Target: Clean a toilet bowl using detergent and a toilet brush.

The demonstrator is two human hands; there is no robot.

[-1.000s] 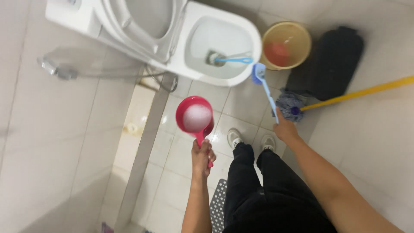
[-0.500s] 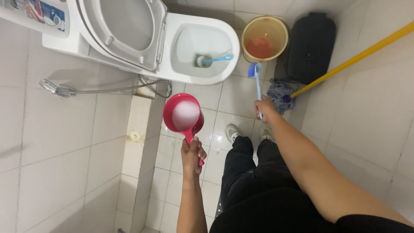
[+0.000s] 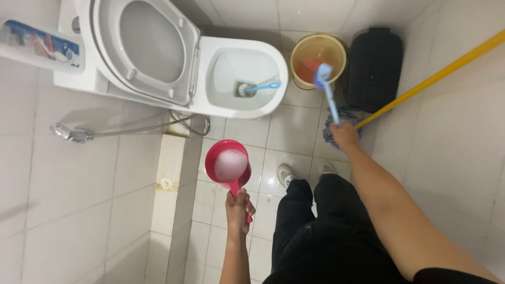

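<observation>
Foam-filled pink scoop held level; blue brush raised over the bucket.

What you cannot make out from your head camera

Your left hand wraps the handle of the pink scoop, so most of that handle is hidden, and foam covers whatever lies in its bowl. Your right hand hides the grip end of the blue brush. The yellow pole runs off the right edge, and its lower end disappears behind your right hand. The cistern is cut by the top edge. Your shoes are partly hidden by your trouser legs.
</observation>
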